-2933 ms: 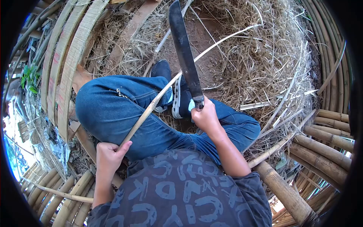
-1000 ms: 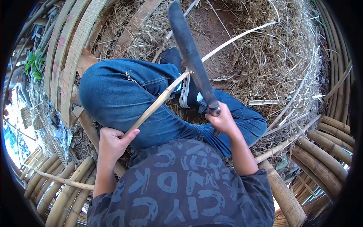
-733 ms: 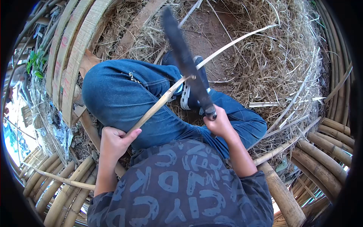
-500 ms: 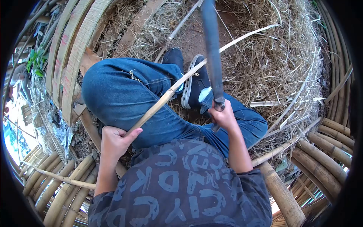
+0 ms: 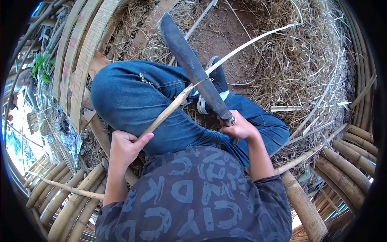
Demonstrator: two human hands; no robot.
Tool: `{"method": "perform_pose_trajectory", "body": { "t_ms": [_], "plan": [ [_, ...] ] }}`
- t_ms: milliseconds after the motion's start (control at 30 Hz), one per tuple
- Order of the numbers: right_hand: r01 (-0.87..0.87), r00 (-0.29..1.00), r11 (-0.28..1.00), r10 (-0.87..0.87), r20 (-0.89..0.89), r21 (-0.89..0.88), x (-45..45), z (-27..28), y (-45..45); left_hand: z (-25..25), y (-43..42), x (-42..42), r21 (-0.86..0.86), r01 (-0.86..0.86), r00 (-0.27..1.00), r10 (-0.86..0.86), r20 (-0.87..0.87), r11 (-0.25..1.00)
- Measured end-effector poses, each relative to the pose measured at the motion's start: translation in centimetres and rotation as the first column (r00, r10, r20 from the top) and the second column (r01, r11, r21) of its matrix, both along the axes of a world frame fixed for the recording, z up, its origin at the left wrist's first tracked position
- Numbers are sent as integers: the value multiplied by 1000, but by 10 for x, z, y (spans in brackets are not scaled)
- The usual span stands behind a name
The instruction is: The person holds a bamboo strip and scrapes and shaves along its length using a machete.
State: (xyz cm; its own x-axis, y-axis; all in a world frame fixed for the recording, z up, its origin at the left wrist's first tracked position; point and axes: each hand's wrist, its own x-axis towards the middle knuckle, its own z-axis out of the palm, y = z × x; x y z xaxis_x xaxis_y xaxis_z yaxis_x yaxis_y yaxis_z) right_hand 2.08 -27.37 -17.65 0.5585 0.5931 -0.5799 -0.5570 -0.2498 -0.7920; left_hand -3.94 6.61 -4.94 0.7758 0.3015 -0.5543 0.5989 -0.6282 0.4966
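My left hand (image 5: pixel 128 147) grips the near end of a long bamboo strip (image 5: pixel 171 109), which slants up and right across my bent leg to a pale, thin, curved tip. My right hand (image 5: pixel 238 127) is wrapped round the handle of a machete (image 5: pixel 189 62). Its broad dark blade points up and left and crosses the strip beyond the joint. Where they cross, a small curled shaving (image 5: pixel 203 80) shows at the blade. Part of the strip lies hidden under the blade.
Dry shavings (image 5: pixel 290 68) cover the ground ahead. Bamboo poles (image 5: pixel 342 169) fence the right side, and more bamboo poles (image 5: pixel 76 197) stand at lower left. Curved wooden planks (image 5: pixel 86 60) rise at upper left. A thick pole (image 5: pixel 302 205) runs beside my right arm.
The machete has swung from nearly upright to slanting left, its blade now lying across the strip. A curled shaving has appeared there. My left hand keeps its hold.
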Motion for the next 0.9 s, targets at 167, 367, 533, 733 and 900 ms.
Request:
{"method": "perform_pose_trajectory", "body": {
  "t_ms": [167, 367, 533, 733, 900],
  "plan": [
    [-46, 962, 995, 69, -266, 89, 8, -2, -6, 5, -1, 4, 3, 13, 999, -13, -38, 1000],
    [36, 966, 984, 11, -260, 175, -3, -9, 5, 4, -2, 3, -39, -16, 999, 15, -33, 999],
    [438, 889, 899, -429, -161, 18, -13, -17, 9, 3, -1, 2, -40, -16, 999, 14, -43, 999],
    [75, 976, 992, -51, 214, -106, -29, -3, -2, 3, 2, 2, -18, -18, 999, 17, -28, 1000],
    [-18, 999, 999, 20, 30, -47, -20, 6, -2, 5, -1, 3, -47, -35, 999, 33, -42, 998]
  ]
}}
